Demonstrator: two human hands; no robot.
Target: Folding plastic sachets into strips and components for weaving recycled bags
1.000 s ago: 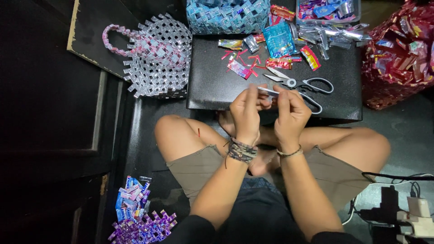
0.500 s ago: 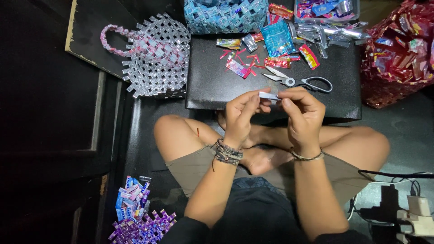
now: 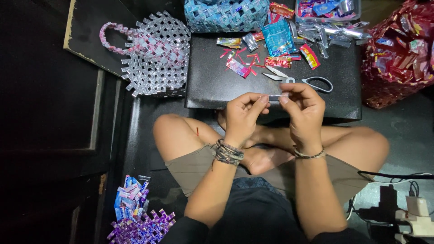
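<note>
I have a thin folded strip of silvery-white wrapper pinched between both hands, held level just above the near edge of the black surface. My left hand has its fingers closed on the strip's left end, thumb and forefinger pressed together; my right hand grips the right end the same way, the other fingers curled in. The strip is narrow, flat and pale — too small for me to make out any pattern on it.

Just beyond my right hand lie scissors with dark handles, blades pointing left. Farther back the surface carries red paper scraps, a blue foil packet and a scatter of silver folded strips. A blue woven basket sits at the far edge; a silver-and-pink woven bag lies to the left, off the surface, and a red woven piece stands to the right.

I sit cross-legged on a dark floor. By my left knee is a pile of blue and purple folded wrappers; at the right, a power strip with cables.
</note>
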